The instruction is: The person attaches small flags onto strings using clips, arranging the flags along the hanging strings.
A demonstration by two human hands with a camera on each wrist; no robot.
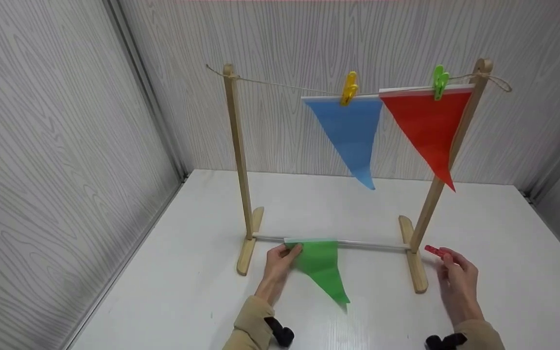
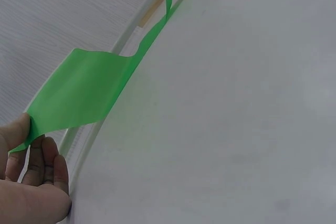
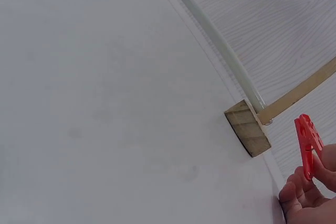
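My left hand point(image 1: 278, 265) pinches the upper left corner of a green triangular pennant point(image 1: 320, 262) with a white top edge. In the left wrist view the thumb lies over the corner of the pennant point(image 2: 84, 87), which bends along its length. At the right, beside the stand's right foot, my right hand point(image 1: 460, 277) holds a small red clothespin point(image 1: 434, 251) between thumb and fingers. The red clothespin point(image 3: 308, 145) points away from the palm in the right wrist view. A blue pennant point(image 1: 350, 129) and a red pennant point(image 1: 430, 121) hang from a string point(image 1: 280, 86).
A yellow clothespin point(image 1: 349, 88) grips the blue pennant and a green clothespin point(image 1: 440, 82) the red one. The string runs between two wooden posts point(image 1: 239, 146), joined low down by a white rod point(image 1: 372, 245). A white table point(image 1: 173, 282) carries the stand; grey panels enclose it.
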